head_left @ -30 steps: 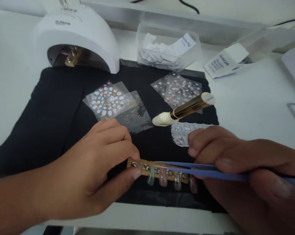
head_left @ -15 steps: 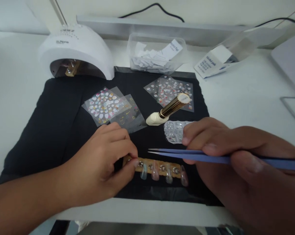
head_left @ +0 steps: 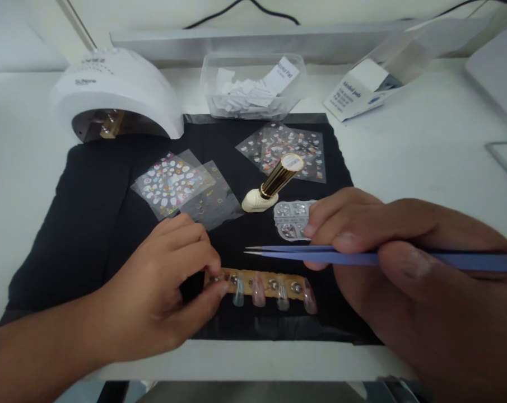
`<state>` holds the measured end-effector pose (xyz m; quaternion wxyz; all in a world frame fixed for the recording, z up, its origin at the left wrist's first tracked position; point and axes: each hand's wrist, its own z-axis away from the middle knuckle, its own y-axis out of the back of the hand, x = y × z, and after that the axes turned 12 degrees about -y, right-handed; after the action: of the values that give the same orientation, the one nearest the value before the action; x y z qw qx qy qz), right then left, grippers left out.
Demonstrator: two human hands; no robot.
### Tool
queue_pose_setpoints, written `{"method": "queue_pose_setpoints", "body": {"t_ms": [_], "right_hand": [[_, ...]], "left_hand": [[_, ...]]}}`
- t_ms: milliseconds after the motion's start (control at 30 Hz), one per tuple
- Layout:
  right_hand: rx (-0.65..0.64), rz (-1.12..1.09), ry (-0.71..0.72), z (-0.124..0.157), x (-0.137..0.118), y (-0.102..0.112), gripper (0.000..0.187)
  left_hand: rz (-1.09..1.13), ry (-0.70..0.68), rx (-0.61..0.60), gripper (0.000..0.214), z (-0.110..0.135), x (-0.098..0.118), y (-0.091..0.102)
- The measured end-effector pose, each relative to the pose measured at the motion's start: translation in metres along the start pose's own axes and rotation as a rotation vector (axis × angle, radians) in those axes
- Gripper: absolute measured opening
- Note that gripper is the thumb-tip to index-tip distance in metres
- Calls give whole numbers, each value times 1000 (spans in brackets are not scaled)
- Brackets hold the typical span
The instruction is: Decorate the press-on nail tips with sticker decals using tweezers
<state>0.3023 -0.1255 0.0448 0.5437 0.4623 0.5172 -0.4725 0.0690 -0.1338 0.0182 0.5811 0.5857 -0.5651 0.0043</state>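
My left hand [head_left: 169,280] is closed at the left end of a narrow wooden nail stand [head_left: 269,276], thumb in front and index finger above. Round metal studs run along the stand. Several clear false nails, among them a bluish one [head_left: 238,291] and a pinkish one [head_left: 259,290], stick out from its front edge. My right hand [head_left: 404,263] grips blue tweezers [head_left: 354,258], whose tips point left above the stand, slightly apart with nothing visible between them. Behind my right fingers lies a clear compartment case [head_left: 289,215] of small shiny gems, partly hidden.
A cream bottle with a gold cap [head_left: 278,176] stands on the black mat [head_left: 97,224]. Sticker sheets [head_left: 169,182] and more sheets [head_left: 295,148] lie behind. At the back are a white nail lamp [head_left: 119,84], a clear tub [head_left: 253,106] of alcohol pads and an alcohol-pad box [head_left: 349,98].
The view has shifted a little, so most things sit slightly further left. A small gap now shows between my left thumb and index finger. The tweezers remain in my right hand.
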Motion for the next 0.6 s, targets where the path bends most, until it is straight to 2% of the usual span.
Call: {"method": "queue_pose_setpoints", "body": {"t_ms": [400,600], "right_hand": [[-6,25,-1,-2,2,0,18],[-5,14,1,-3,1,2,21]], "left_hand": [[-45,-89,6,13,0,0,-2],[3,-56,-20,13,0,0,-1]]}}
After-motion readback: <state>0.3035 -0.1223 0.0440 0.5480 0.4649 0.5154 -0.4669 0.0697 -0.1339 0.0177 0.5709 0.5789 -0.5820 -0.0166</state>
